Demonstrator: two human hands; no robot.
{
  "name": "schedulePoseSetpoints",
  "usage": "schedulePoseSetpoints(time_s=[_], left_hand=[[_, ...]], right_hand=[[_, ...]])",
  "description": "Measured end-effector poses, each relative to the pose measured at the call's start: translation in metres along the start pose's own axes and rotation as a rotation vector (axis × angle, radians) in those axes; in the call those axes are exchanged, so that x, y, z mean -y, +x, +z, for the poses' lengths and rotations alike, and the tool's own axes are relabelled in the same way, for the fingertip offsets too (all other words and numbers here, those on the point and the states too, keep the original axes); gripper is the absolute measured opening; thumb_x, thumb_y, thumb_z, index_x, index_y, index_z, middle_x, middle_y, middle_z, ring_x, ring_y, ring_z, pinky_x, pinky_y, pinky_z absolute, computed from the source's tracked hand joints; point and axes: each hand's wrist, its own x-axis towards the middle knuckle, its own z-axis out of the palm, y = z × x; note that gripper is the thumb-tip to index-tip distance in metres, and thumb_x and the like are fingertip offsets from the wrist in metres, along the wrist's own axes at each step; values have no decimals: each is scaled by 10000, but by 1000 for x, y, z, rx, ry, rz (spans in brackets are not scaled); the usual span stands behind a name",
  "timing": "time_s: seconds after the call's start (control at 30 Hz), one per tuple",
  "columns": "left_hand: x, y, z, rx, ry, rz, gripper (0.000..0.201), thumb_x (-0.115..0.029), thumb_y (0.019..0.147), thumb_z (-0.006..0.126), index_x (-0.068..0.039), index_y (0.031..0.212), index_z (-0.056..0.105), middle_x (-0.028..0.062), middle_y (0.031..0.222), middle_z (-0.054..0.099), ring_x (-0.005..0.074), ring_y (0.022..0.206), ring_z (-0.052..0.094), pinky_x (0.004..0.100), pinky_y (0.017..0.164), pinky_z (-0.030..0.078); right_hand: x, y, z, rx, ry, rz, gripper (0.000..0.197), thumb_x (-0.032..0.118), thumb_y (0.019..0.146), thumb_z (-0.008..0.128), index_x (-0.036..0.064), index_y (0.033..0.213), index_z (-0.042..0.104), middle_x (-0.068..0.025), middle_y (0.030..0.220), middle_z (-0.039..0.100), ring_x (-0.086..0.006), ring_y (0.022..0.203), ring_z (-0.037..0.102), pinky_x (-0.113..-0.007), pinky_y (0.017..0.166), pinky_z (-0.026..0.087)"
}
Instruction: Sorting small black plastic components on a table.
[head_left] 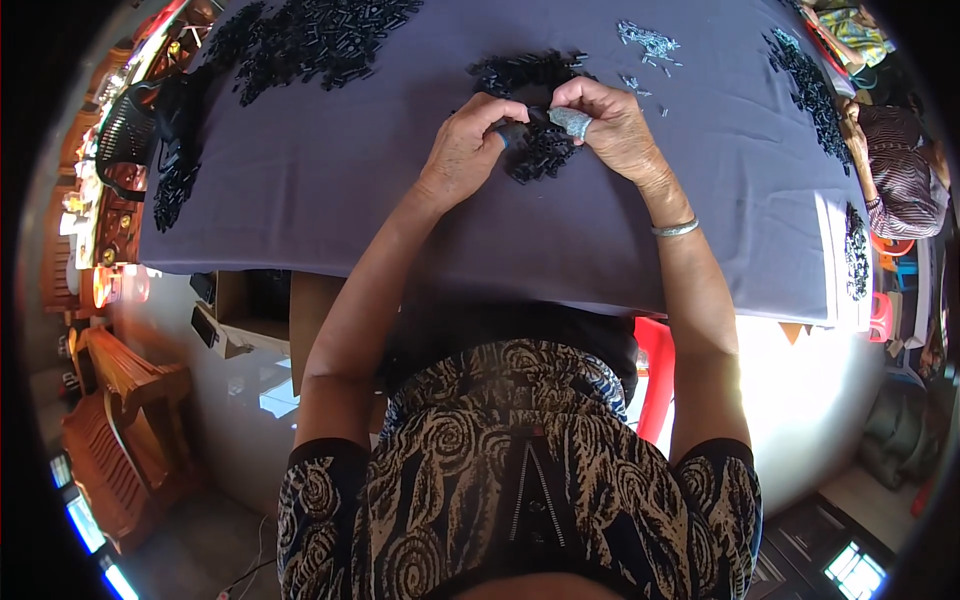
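Note:
Over a heap of small black tube-like pieces (545,165), my two hands meet with their fingertips almost touching. My left hand (462,150) is closed in a pinch, a dark blue cover on its thumb. Opposite it, my right hand (622,135) also pinches, with a grey wrap (570,122) around the thumb. Something small and black shows between the fingertips, though its exact shape blends into the dark heap behind. More black pieces (525,72) lie just beyond my hands. To the right of them is a small pile of clear, pale pieces (648,42).
A grey-purple cloth (330,200) covers the table. Big heaps of black pieces (310,40) lie far left, others (815,95) along the right edge. A black basket (125,140) stands at the left edge. Another person's arm (858,140) reaches the table's right side.

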Motion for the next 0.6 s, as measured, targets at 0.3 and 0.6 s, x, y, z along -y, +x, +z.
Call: schedulePoseSetpoints(time_s=[0.3,0.6], left_hand=[[-2,0,6,-23,-293,-46,405,143,751,460,-65,1059,621,70,912,644,151,885,634,270,729,499],[7,-1,11,-84,-233,-14,375,121,729,535,-52,1059,566,61,864,641,106,767,609,234,662,489]], right_hand=[[9,-3,10,51,28,-57,109,1,888,580,47,979,621,42,844,591,-25,732,518,-184,626,446],[9,-2,21,-56,-186,-148,123,-30,826,619,44,923,636,1,829,641,-73,727,577,-229,657,481]])
